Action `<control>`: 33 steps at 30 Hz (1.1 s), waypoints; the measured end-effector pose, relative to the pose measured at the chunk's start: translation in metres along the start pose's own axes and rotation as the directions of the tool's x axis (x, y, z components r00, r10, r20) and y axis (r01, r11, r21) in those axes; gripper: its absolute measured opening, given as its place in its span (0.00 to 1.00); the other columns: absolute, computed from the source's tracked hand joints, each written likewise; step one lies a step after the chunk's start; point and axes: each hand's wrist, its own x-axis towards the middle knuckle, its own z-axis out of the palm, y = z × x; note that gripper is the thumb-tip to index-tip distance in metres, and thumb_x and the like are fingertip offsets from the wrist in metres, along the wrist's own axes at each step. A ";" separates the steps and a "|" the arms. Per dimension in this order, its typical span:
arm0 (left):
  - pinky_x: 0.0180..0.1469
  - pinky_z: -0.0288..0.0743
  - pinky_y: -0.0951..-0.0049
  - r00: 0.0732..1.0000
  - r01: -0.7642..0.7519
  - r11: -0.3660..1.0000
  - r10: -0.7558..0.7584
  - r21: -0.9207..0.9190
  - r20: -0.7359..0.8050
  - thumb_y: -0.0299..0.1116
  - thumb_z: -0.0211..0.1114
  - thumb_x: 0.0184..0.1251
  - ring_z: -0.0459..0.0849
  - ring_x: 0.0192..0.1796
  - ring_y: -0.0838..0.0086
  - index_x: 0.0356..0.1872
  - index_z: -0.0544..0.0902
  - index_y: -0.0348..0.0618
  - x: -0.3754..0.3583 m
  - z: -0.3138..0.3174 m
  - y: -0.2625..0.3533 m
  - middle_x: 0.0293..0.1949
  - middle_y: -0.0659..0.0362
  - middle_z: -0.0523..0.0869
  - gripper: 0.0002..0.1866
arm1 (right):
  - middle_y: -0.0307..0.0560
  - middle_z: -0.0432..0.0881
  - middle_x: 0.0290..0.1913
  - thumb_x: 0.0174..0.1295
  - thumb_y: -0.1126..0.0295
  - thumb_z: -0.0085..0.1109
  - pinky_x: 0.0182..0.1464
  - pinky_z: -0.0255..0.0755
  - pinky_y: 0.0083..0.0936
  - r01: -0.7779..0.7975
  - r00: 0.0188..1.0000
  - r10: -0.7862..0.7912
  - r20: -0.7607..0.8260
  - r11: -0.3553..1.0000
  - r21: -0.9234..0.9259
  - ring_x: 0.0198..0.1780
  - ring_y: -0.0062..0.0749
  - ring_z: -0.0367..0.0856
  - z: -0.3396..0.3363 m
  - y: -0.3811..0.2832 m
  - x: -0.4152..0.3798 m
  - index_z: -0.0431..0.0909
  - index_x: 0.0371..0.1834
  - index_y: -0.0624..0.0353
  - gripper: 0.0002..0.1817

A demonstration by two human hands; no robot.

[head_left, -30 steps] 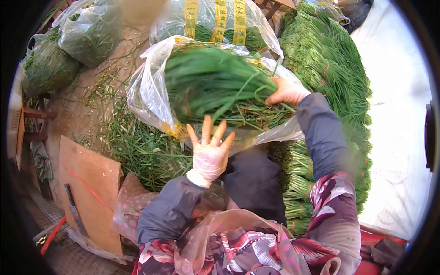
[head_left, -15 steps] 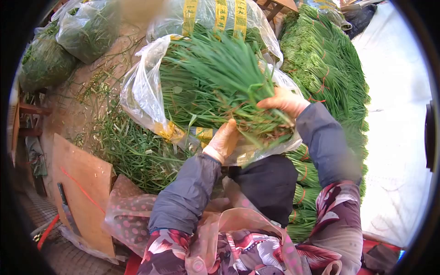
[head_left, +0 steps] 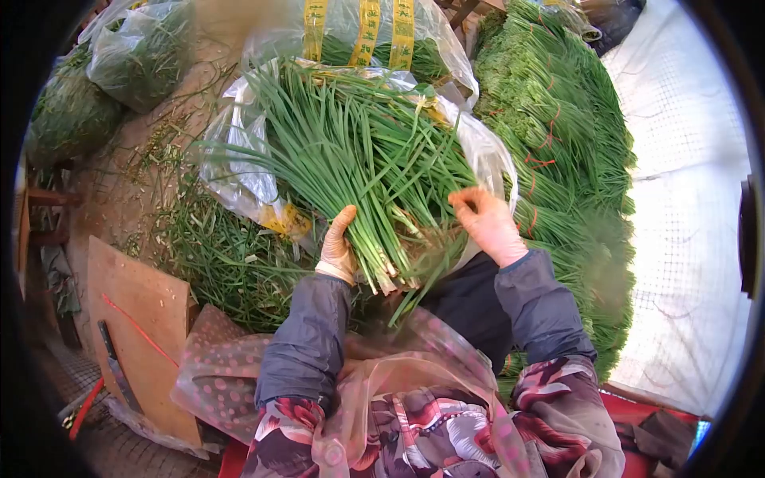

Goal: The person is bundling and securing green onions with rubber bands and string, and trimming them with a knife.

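My left hand [head_left: 339, 245] is wrapped round the white stem ends of a bunch of garlic chives [head_left: 331, 163], its thumb on top. The green leaves fan out toward the upper left. To the right, my right hand [head_left: 490, 227] is closed with thumb and forefinger pinched together; what they hold, if anything, I cannot make out. Under the bunch, more loose chives [head_left: 426, 147] lie in an opened clear plastic bag [head_left: 243, 155] with yellow printed tape. Some leaves and brownish bits hang below the stems between my hands.
Chive bundles tied with red bands [head_left: 550, 151] are stacked along the right, beside a white sheet [head_left: 677, 199]. Loose trimmings [head_left: 231, 263] cover the floor at left. A wooden board [head_left: 139, 327] bears a knife [head_left: 117, 368]. Filled plastic bags [head_left: 143, 60] stand at the back left.
The bunch has swung leftward and now rests in my left hand, stems toward me. My right hand has let go of its stem end and moved slightly down, apart from it.
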 end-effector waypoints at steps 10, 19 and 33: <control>0.53 0.81 0.60 0.981 0.026 0.972 0.020 0.232 -0.191 0.44 0.70 0.61 0.86 0.47 0.62 0.54 0.78 0.37 -0.013 0.003 0.007 0.47 0.50 0.86 0.26 | 0.58 0.81 0.54 0.65 0.35 0.47 0.60 0.67 0.32 -0.345 0.780 -0.027 0.625 0.815 0.465 0.56 0.42 0.78 0.086 -0.008 0.014 0.74 0.60 0.68 0.41; 0.59 0.78 0.56 0.972 0.165 0.978 -0.184 0.130 0.144 0.55 0.65 0.57 0.82 0.55 0.55 0.62 0.71 0.31 -0.026 0.028 0.005 0.54 0.42 0.81 0.40 | 0.56 0.84 0.49 0.64 0.45 0.50 0.49 0.76 0.36 -0.071 0.750 0.043 0.660 0.997 0.016 0.48 0.42 0.83 0.039 -0.029 0.041 0.79 0.54 0.61 0.29; 0.40 0.84 0.52 0.999 -0.027 0.875 0.041 0.483 -0.018 0.52 0.67 0.48 0.86 0.40 0.50 0.62 0.70 0.32 -0.237 0.098 0.083 0.48 0.38 0.81 0.43 | 0.56 0.83 0.50 0.68 0.50 0.49 0.42 0.79 0.48 -0.462 0.855 0.263 0.448 0.780 0.423 0.45 0.52 0.82 0.047 0.041 0.115 0.79 0.55 0.56 0.24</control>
